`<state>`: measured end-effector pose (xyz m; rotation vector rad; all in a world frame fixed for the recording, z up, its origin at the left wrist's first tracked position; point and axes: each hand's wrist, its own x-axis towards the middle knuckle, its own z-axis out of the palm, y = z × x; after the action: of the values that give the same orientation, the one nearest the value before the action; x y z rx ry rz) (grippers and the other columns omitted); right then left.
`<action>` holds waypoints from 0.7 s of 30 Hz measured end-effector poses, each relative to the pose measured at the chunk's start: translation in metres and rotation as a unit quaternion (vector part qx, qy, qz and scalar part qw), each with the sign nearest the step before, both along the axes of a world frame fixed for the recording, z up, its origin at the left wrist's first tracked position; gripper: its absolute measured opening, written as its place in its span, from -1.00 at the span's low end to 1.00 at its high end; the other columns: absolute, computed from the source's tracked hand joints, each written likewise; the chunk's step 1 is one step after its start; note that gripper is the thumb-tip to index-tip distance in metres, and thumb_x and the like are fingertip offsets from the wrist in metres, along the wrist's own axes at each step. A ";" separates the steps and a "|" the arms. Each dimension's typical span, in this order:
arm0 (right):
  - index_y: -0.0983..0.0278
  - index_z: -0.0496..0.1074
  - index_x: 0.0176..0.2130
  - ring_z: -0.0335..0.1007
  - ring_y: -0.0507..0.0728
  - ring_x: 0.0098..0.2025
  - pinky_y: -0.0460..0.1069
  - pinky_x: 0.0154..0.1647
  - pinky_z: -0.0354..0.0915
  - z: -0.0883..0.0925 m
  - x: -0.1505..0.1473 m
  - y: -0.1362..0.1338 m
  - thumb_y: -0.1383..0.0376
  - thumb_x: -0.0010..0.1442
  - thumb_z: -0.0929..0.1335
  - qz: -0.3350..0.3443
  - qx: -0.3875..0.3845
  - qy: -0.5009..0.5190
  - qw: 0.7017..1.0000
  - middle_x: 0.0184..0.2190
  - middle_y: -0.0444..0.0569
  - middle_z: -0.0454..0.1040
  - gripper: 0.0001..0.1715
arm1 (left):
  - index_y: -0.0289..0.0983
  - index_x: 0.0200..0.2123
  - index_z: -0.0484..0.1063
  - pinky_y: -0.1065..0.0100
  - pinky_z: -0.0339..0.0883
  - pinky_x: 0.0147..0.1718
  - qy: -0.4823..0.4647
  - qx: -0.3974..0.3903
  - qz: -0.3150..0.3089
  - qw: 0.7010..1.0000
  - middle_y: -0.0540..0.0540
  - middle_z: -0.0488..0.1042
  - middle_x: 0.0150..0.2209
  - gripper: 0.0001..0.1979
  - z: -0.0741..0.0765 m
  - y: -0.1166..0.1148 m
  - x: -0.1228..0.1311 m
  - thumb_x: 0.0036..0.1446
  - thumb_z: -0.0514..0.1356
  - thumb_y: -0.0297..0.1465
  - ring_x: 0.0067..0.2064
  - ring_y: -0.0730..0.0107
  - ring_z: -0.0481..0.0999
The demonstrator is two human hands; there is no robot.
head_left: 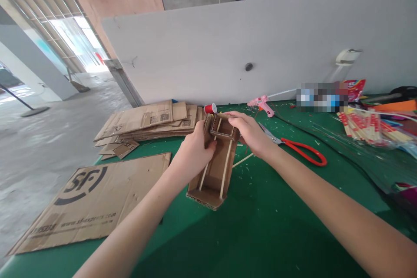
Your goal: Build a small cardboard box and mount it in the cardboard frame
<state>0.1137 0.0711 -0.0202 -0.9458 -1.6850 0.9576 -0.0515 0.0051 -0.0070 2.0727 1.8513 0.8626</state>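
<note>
A long, shallow cardboard box point(208, 199) is held tilted above the green table, its open side towards me. Two thin pale sticks point(224, 171) run along its inside. At its far end sits a smaller open cardboard frame point(223, 134), and the sticks pass into it. My left hand point(190, 152) is closed around the long box's left side, thumb on the inside. My right hand point(250, 134) is closed on the small frame's right side; some of its fingertips are hidden behind the cardboard.
Stacked cardboard sheets point(137, 117) and a printed cardboard panel point(124, 195) lie left on the green table point(260, 230). Red-handled scissors point(304, 150) lie right, near a pink glue gun point(264, 105). A red spool point(210, 108) stands behind the box. Bagged sticks point(361, 126) lie far right.
</note>
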 end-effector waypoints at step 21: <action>0.27 0.45 -0.15 0.36 0.12 -0.28 -0.01 -0.29 0.24 0.009 -0.004 -0.017 0.32 0.10 0.26 -0.002 0.030 -0.070 0.997 -0.28 -0.05 0.49 -0.70 | 0.02 0.19 0.18 0.32 0.31 -0.56 0.241 0.077 0.015 0.967 -0.12 0.28 -0.02 -0.49 -0.001 -0.006 0.004 0.17 0.01 -0.43 -0.51 0.39 0.47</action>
<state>0.1097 0.0543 -0.0109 -0.9951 -1.8176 0.8495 -0.0471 -0.0010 -0.0083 2.5348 2.1060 0.5524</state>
